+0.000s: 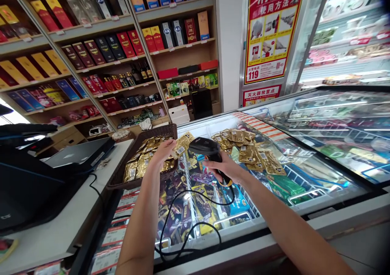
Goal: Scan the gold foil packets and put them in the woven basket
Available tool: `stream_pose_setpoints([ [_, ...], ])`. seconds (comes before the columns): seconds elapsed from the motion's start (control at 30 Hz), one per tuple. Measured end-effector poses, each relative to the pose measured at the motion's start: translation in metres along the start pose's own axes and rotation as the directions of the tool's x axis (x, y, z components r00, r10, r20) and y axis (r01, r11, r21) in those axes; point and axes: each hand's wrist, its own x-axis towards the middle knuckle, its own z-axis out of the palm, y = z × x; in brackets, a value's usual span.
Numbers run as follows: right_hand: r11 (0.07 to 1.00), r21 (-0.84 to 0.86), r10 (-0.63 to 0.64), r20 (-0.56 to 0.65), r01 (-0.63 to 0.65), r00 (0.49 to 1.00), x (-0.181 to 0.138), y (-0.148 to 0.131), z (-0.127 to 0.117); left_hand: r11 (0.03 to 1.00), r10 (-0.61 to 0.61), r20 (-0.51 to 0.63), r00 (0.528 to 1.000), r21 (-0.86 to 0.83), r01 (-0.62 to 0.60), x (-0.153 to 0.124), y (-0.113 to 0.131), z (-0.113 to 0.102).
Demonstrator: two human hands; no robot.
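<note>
Between the fingers of my left hand (pixel 165 152) is a gold snack packet (pixel 183 145), its barcode side facing up. My right hand (pixel 227 167) is wrapped round the grip of a black barcode scanner (pixel 204 146), whose head points toward that packet. Under my left hand stands a brown woven basket (pixel 120 173) filled with similar gold packets (pixel 143 163). To the right of the scanner, a loose pile of gold packets (pixel 246 145) lies on the freezer's glass top. The scanner's black cable (pixel 170 210) loops across the glass toward me.
Beneath the glass, the chest freezer (pixel 274 246) holds colourful ice cream packs and wire baskets. A counter (pixel 73 218) with a black machine (pixel 27 177) stands at left. Shelves of boxed bottles (pixel 109 47) line the back wall, beside a red fire hydrant poster (pixel 271 31).
</note>
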Motion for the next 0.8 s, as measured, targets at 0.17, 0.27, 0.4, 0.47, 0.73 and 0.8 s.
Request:
stream_pose_setpoints([
  [0.17,0.993,-0.115,0.034,0.101,-0.022,0.994,0.000,0.003,0.003,0.998,0.017,0.057,0.998,0.057,-0.021,0.002,-0.003,-0.007],
  [0.27,0.989,-0.145,0.042,0.119,-0.025,0.992,0.000,0.006,0.005,0.999,0.008,0.017,1.000,0.035,-0.009,0.002,-0.002,-0.009],
  [0.4,0.989,-0.146,0.042,0.122,-0.024,0.992,0.001,0.010,0.005,0.999,-0.041,0.001,0.999,0.006,0.041,0.001,0.000,-0.008],
  [0.47,0.989,-0.145,0.045,0.119,-0.027,0.992,0.001,0.011,0.004,0.998,-0.057,0.004,0.998,0.002,0.057,0.001,0.001,-0.008],
  [0.73,0.987,-0.156,0.064,0.103,-0.048,0.993,0.002,0.011,0.004,1.000,-0.026,-0.013,1.000,0.001,0.026,0.000,0.002,-0.007],
  [0.8,0.987,-0.159,0.057,0.100,-0.040,0.993,0.002,0.011,0.005,1.000,-0.010,-0.013,1.000,0.014,0.010,-0.001,0.003,-0.008],
])
